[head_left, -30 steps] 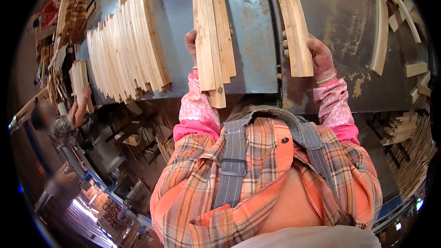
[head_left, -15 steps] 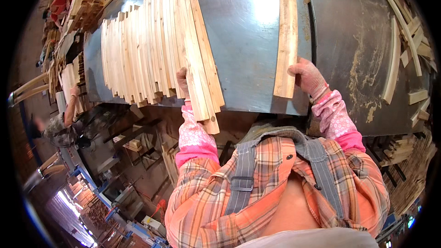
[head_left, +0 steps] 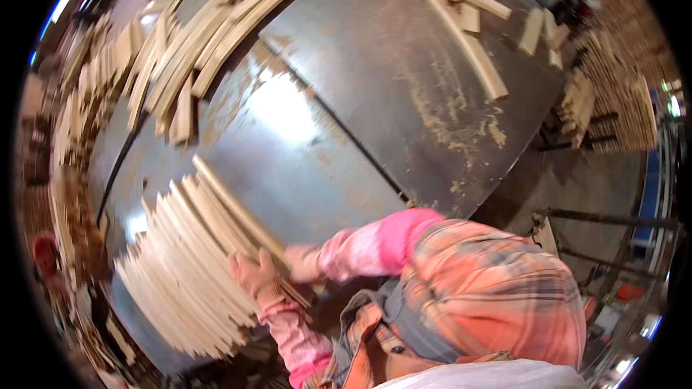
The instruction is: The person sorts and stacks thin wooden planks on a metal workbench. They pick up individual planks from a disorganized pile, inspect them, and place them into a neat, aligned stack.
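Observation:
A row of pale wooden strips (head_left: 180, 266) lies side by side on the metal tabletop at lower left, their near ends uneven. My left hand (head_left: 256, 277), in a pinkish knit glove, lies over the near ends at the right of the row, its fingers apart. Along the row's right side runs one wooden strip (head_left: 234, 205), angled slightly away from the others at its far end. My right hand (head_left: 303, 263) is closed at the near end of this strip, close beside my left hand. Blur and the strip hide part of its fingers.
More wooden strips (head_left: 245, 18) are heaped along the table's far side. A dark seam (head_left: 353, 140) divides the metal tabletop (head_left: 346, 65), where sawdust is scattered. A loose strip (head_left: 472, 54) lies at the right, and stacked boards (head_left: 613, 94) stand beyond the edge.
My right hand has brought the separate strip from the right to the row's right side, beside my left hand. My left hand's fingers have spread over the row. The view has turned.

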`<action>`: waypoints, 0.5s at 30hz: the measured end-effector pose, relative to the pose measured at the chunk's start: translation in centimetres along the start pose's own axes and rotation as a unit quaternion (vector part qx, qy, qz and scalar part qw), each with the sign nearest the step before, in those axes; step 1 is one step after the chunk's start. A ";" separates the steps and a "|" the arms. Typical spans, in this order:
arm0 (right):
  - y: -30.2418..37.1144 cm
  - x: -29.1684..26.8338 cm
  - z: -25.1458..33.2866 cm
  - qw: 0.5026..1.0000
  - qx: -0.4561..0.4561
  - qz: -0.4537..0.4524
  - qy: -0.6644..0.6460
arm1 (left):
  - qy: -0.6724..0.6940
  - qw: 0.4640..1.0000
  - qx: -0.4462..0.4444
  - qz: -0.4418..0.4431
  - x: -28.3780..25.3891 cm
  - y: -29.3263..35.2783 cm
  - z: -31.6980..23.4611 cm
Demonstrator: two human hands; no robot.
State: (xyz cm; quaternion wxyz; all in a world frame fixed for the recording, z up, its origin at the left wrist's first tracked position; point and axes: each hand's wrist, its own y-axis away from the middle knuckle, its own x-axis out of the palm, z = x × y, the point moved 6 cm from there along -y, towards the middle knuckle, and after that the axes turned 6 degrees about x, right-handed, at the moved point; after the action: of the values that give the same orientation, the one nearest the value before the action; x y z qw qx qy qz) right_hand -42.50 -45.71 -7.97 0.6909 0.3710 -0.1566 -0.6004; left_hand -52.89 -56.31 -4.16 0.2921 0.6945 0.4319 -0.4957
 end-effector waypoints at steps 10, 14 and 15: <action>2.0 -25.4 -12.8 0.973 0.033 -0.227 0.031 | -0.102 0.992 -0.012 0.070 3.6 -1.5 0.3; 18.5 -52.2 -23.8 0.806 0.182 -0.551 0.120 | -0.177 0.982 -0.023 0.064 6.6 -7.6 -2.8; 21.7 -57.3 -25.4 0.768 0.202 -0.589 0.152 | -0.151 0.986 -0.002 0.073 9.2 -11.7 -6.8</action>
State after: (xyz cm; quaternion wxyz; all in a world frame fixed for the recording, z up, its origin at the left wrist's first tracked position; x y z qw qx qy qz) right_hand -23.38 16.83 3.14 0.1257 0.6080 0.0818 -0.7797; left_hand -59.07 -42.49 -10.27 0.3908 0.6405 0.3320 -0.5717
